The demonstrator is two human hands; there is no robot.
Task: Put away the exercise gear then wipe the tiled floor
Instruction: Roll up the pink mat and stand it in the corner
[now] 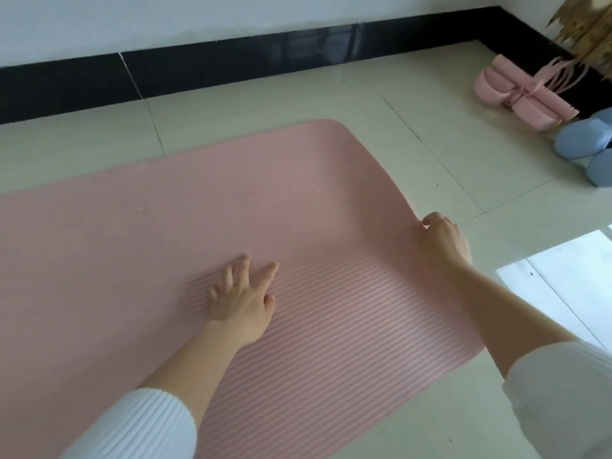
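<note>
Pink foam mat (231, 200): ribbed surface, rounded corners, unrolled flat on the tiled floor (430, 134), running out of view at left. Right edge lifted slightly where the right hand (443, 243) grips it; left hand (241, 299) flat on the ribs. Pink pull-band (516, 91) with foam pedals and blue dumbbells (586, 144), partly cut off, lie on the floor at far right, well apart from the mat

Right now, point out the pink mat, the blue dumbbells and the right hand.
pink mat (198, 210): head view, bare top surface.
blue dumbbells (583, 142): head view, upper dumbbell's head.
right hand (443, 243): head view, back of hand.
</note>
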